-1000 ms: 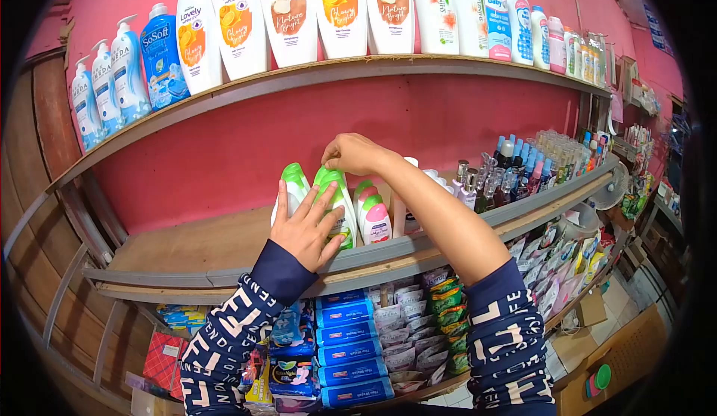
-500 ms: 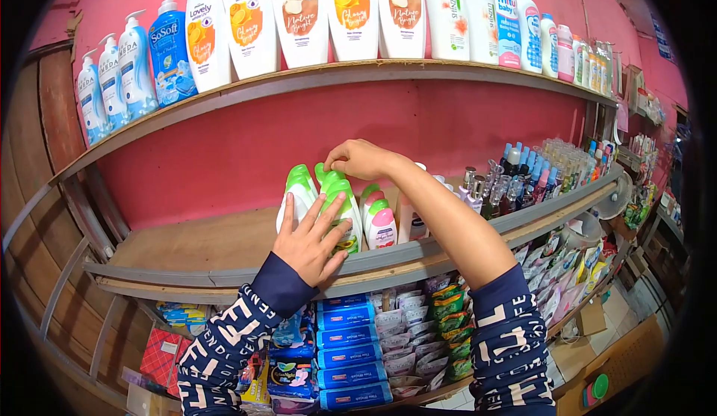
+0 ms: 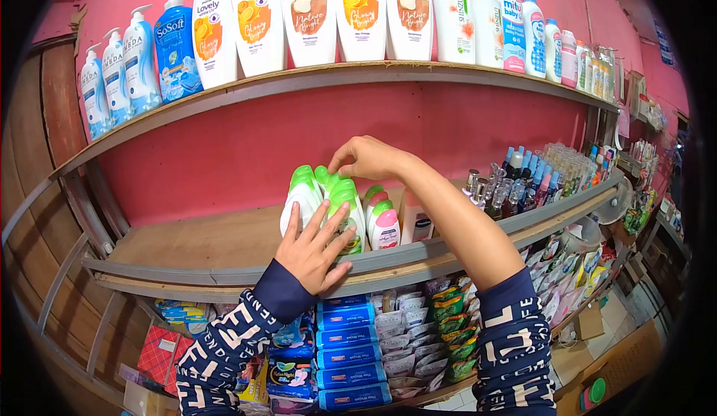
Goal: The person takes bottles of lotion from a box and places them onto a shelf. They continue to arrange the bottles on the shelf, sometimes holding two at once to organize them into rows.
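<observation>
On the middle shelf stands a cluster of white lotion bottles (image 3: 301,205) with bright green caps, some partly covered by my hands. My left hand (image 3: 314,255) lies against the front of them, fingers spread over a green-labelled bottle (image 3: 355,225). Reaching over from the right, my right hand (image 3: 370,156) curls its fingers down at a green cap (image 3: 333,181) in the back of the cluster; its fingertips are partly hidden. Just right of these is a smaller bottle with a pink cap (image 3: 386,220).
Large Lovely bottles (image 3: 310,16) and pump bottles (image 3: 139,57) line the upper shelf (image 3: 358,72). Small perfume bottles (image 3: 515,181) crowd the middle shelf's right side. Below hang blue packs (image 3: 351,356) and sachets (image 3: 448,311). A metal lip (image 3: 224,275) edges the middle shelf.
The view has shifted slightly. Both hands stay at the green-capped bottles, with the right fingers still at the back cap and the left still spread in front.
</observation>
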Tool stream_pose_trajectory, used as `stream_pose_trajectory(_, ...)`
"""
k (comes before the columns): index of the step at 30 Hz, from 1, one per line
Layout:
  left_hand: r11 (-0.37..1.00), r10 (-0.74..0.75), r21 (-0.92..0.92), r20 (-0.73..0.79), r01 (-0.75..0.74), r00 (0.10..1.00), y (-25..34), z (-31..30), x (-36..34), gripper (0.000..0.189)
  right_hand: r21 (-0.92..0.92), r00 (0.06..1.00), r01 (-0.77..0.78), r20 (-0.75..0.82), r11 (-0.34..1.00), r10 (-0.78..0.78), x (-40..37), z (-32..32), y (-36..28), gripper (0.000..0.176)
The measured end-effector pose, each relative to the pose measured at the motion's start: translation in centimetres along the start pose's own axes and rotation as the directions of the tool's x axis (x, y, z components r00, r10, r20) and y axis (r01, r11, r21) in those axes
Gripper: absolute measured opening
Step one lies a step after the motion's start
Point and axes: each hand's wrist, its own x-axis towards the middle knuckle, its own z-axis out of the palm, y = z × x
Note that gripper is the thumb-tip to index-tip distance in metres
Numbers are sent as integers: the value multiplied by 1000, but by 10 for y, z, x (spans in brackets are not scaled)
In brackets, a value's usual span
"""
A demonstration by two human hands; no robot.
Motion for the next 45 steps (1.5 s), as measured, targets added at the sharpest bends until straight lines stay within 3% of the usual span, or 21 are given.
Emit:
stream_pose_trajectory(6,999,42,-13,7,-42,999,5,5,-11,55,-21,999,-35,-18,999,35,-1,1,-3,21)
stream_pose_trajectory(13,998,47,-42,11,-46,999,6,11,-12,55,-19,992,-66,-110,998,63,24,7,-1,32)
stream_pose_trajectory(19,996,63,-67,-23,-65,998,0,19,-16,55,-52,995,-46,89,998,51,41,19,-13,32)
stream_pose_trajectory(22,994,77,-81,-21,-79,997,-3,20,-15,55,-26,993,-71,91,997,73,49,20,-2,28)
stream_pose_trajectory(25,989,89,-116,-25,-92,996,-9,18,-11,54,-138,993,-111,28,984,116,55,17,8,25)
stream_pose_trajectory(28,986,97,-132,-38,-101,995,-14,21,-9,53,-132,976,-215,15,968,219,59,13,19,22)
stream_pose_trajectory(34,984,138,-107,-61,-144,989,-18,22,-14,51,6,980,-191,53,982,190,51,4,41,23)
stream_pose_trajectory(40,982,133,-129,-55,-139,990,-19,19,-14,49,156,949,-305,134,940,285,42,0,34,24)
stream_pose_trajectory(45,981,129,-135,-54,-136,990,-19,21,-14,48,179,958,-279,118,943,261,36,0,31,24)
